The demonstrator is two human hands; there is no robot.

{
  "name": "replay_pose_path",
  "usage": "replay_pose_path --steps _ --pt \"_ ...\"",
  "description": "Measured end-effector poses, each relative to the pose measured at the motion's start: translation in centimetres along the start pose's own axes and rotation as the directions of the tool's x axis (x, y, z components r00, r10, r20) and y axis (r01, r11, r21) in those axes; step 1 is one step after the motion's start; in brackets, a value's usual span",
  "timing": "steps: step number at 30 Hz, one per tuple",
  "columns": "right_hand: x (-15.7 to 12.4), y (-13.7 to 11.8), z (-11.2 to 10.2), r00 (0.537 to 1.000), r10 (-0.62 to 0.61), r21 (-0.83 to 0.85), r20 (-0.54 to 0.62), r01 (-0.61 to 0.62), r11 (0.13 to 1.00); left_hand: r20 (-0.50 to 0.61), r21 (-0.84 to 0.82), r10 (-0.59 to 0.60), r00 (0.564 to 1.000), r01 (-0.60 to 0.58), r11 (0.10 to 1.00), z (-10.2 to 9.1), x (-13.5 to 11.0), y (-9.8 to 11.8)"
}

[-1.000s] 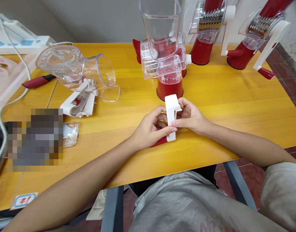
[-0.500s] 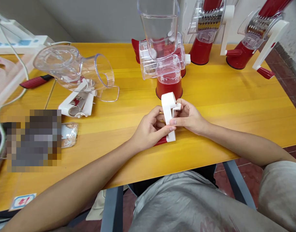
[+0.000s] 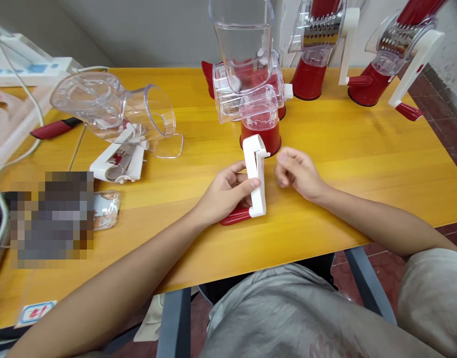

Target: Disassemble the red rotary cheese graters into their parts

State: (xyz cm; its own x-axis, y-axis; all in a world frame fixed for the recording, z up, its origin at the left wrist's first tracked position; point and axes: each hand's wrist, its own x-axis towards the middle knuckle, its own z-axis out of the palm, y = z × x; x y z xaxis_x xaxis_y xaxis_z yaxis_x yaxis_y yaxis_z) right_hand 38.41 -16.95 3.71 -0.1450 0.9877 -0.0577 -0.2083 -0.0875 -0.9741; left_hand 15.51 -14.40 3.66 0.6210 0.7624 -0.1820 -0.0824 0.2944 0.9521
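A white crank handle [image 3: 258, 191] with a red grip [image 3: 235, 217] is held in my left hand [image 3: 224, 196], thumb across its front and fingers behind. It stands tilted over the table, its rounded end up and the red grip low, pointing left. A narrow white piece [image 3: 261, 161] shows at an angle in the crank's open side, with a small tab sticking out to the right. My right hand [image 3: 299, 171] is apart from the crank, just right of it. Its fingers are curled in, slightly smeared by motion, and nothing shows in them.
Behind the crank stands a clear grater body [image 3: 246, 94] on a red base [image 3: 263, 136]. Two assembled drum graters [image 3: 308, 74] [image 3: 370, 89] are at the back right. On the left are a clear hopper [image 3: 112, 104], white crank parts [image 3: 118, 161] and a red-handled knife [image 3: 54, 129].
My right hand has let go of the crank's white piece and moved off to the right. My left hand has shifted the crank slightly left, showing more of its red grip.
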Motion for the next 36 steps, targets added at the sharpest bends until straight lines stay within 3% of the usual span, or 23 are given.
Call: replay_pose_path --steps 1,3,5,7,9,12,14,16,19,22,25,28,31,36 --pt "0.0 -0.4 -0.5 0.994 -0.088 -0.053 -0.069 0.084 0.995 0.005 -0.016 -0.034 0.999 0.034 0.999 -0.3 0.1 0.2" --pt "-0.1 -1.5 -1.6 0.933 -0.325 -0.206 -0.156 0.291 0.934 0.03 -0.058 -0.095 0.995 0.097 0.994 -0.6 0.2 0.5" --pt "0.0 -2.5 -2.7 0.867 -0.497 -0.382 -0.022 0.452 0.806 0.117 -0.089 -0.149 0.982 0.159 0.983 -0.7 0.1 0.8" --pt "0.3 -3.1 -3.5 0.831 -0.485 -0.506 0.273 0.553 0.662 0.262 -0.097 -0.188 0.947 0.219 0.971 -0.8 -0.1 1.1" --pt "0.8 -3.1 -3.9 0.789 -0.351 -0.556 0.505 0.608 0.567 0.388 -0.092 -0.212 0.897 0.266 0.959 -0.8 -0.4 1.5" --pt "1.1 -2.3 -3.8 0.746 -0.277 -0.535 0.606 0.64 0.552 0.413 -0.081 -0.262 0.872 0.322 0.943 -1.0 -0.7 1.9" --pt "0.8 -1.7 -3.3 0.766 -0.311 -0.522 0.562 0.62 0.586 0.361 -0.118 -0.26 0.896 0.32 0.94 -1.4 -0.5 1.9" --pt "0.4 -1.2 -2.9 0.817 -0.355 -0.52 0.454 0.566 0.64 0.288 -0.205 -0.186 0.939 0.25 0.946 -1.8 0.0 1.6" --pt "0.0 -0.5 -2.4 0.891 -0.372 -0.463 0.26 0.453 0.761 0.131 -0.24 0.048 0.99 -0.016 0.971 -2.1 0.7 0.5" --pt "0.2 0.2 -2.3 0.917 -0.356 -0.431 0.178 0.398 0.81 0.03 0.048 0.356 0.934 -0.358 0.933 -1.5 0.8 -0.8" --pt "0.4 0.4 -2.2 0.871 -0.436 -0.524 0.225 0.485 0.7 -0.031 0.323 0.535 0.844 -0.499 0.805 -0.5 0.5 -1.7" --pt "0.3 0.3 -2.1 0.8 -0.526 -0.596 0.289 0.58 0.555 -0.067 0.419 0.615 0.786 -0.537 0.732 0.0 0.3 -2.3" --pt "0.0 0.4 -1.9 0.778 -0.536 -0.63 0.328 0.603 0.49 0.0 0.482 0.657 0.754 -0.576 0.66 -0.3 0.5 -2.7" --pt "0.1 0.8 -2.1 0.766 -0.535 -0.64 0.356 0.618 0.458 0.133 0.582 0.689 0.713 -0.619 0.528 -0.7 0.6 -2.7"
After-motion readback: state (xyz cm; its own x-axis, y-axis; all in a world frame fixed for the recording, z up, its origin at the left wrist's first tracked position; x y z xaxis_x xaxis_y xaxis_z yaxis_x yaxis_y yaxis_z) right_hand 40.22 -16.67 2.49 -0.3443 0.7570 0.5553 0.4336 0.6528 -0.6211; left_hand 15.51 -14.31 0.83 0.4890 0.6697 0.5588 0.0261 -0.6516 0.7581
